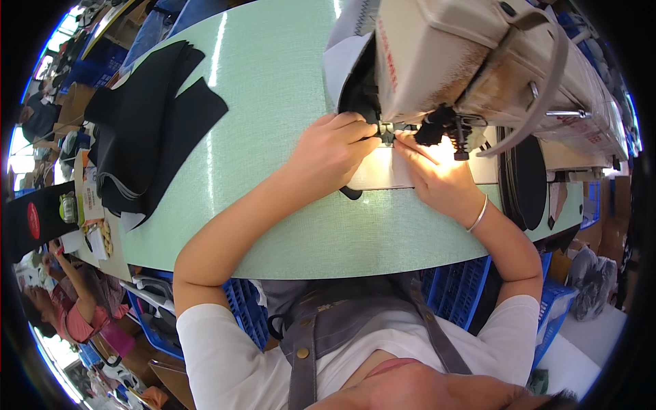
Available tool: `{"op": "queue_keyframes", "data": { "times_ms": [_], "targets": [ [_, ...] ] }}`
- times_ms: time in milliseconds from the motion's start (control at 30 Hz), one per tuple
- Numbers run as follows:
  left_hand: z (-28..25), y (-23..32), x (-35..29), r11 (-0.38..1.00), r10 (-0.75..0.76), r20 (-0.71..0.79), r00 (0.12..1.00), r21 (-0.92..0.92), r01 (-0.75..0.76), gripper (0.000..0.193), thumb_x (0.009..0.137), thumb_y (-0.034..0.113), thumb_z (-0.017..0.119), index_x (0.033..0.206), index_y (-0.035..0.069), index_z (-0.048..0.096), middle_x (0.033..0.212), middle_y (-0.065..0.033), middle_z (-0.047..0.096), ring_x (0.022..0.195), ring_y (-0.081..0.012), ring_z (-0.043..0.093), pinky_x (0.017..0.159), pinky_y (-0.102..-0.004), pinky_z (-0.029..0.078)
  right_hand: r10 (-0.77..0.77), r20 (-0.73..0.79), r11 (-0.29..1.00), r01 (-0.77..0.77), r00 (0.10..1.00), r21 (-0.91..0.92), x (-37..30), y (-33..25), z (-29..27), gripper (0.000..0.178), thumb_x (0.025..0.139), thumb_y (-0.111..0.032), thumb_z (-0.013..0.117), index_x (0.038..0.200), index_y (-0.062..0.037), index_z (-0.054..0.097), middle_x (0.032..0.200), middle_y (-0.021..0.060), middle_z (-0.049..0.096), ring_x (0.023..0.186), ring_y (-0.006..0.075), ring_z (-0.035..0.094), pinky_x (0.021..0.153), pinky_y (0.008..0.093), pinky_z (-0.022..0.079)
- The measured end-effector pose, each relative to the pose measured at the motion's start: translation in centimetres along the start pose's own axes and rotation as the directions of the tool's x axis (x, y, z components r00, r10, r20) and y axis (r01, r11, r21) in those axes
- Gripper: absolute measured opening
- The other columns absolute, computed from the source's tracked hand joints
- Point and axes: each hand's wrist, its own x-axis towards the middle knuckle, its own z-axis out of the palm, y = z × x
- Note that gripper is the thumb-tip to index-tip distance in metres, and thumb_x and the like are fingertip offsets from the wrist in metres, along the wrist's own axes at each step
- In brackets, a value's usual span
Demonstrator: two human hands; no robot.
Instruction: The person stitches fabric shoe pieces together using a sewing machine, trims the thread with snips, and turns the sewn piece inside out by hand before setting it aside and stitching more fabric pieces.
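A beige sewing machine (437,61) stands at the right of the pale green table. Beside its needle, my left hand (335,152) is closed, thumb and fingers pinching the edge of a black fabric piece (358,89). This piece curves up along the left side of the machine head, with a light grey side showing. My right hand (441,172) is lit by the machine lamp, just right of the needle. Its fingers are pressed together with the tips close to the presser foot (387,132); what they pinch is too small to make out.
Black fabric pieces (147,123) lie stacked on the table's left. More black curved pieces (525,181) are piled right of my right hand. Blue plastic crates (454,290) stand below the table edge. Another person (78,307) sits at the far left.
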Motion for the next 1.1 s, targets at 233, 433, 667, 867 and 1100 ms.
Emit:
{"op": "queue_keyframes", "data": {
  "times_ms": [233,433,667,867,1100],
  "targets": [
    [0.6,-0.4,-0.2,0.998,-0.060,-0.037,0.998,0.025,0.061,0.025,0.072,0.008,0.070,0.097,0.006,0.069,0.104,-0.0054,0.066,0.107,-0.0232,0.059,0.083,-0.0356,0.051,0.089,0.184,0.996,-0.085,0.979,-0.025,-0.5,0.8,0.3,0.034,0.082,0.002,0.059,0.117,-0.0004,0.061,0.117,0.0121,0.067,0.097,0.0254,0.068,0.082,0.0322,0.054],
    [1.1,-0.6,0.0,0.997,-0.075,-0.009,0.997,-0.016,0.075,0.026,0.076,0.009,0.069,0.102,0.007,0.069,0.108,-0.0053,0.065,0.110,-0.0249,0.058,0.086,-0.0372,0.050,0.061,0.127,0.998,-0.061,0.990,0.002,0.0,1.2,0.1,0.027,0.086,0.003,0.056,0.112,0.0000,0.060,0.109,0.0146,0.068,0.089,0.0276,0.069,0.077,0.0347,0.054],
    [1.3,-1.3,-0.5,0.991,-0.123,-0.027,0.992,0.048,0.124,0.028,0.079,0.015,0.068,0.105,0.007,0.068,0.113,-0.0074,0.065,0.113,-0.0285,0.057,0.092,-0.0396,0.048,0.050,0.136,0.998,-0.053,0.989,0.015,0.7,1.4,0.7,0.028,0.084,0.004,0.056,0.112,-0.0006,0.058,0.113,0.0151,0.067,0.091,0.0317,0.068,0.079,0.0368,0.054],
    [4.0,-1.4,-0.3,0.995,-0.100,-0.014,0.995,0.011,0.100,0.024,0.077,0.016,0.063,0.097,0.003,0.067,0.113,-0.0125,0.065,0.114,-0.0292,0.056,0.096,-0.0402,0.044,0.097,0.173,0.991,-0.111,0.980,0.073,0.4,1.5,0.1,0.032,0.082,0.009,0.054,0.113,0.0005,0.059,0.120,0.0178,0.062,0.107,0.0341,0.061,0.090,0.0386,0.049],
    [4.7,-1.6,-0.5,0.957,0.007,-0.056,0.998,0.290,0.009,0.025,0.077,0.023,0.062,0.094,0.005,0.067,0.112,-0.0097,0.064,0.113,-0.0270,0.054,0.089,-0.0361,0.042,0.010,0.129,1.000,-0.008,0.992,-0.014,-0.5,2.5,1.2,0.032,0.085,0.003,0.056,0.116,0.0002,0.057,0.123,0.0183,0.060,0.112,0.0355,0.057,0.097,0.0424,0.044]
  ]
}}
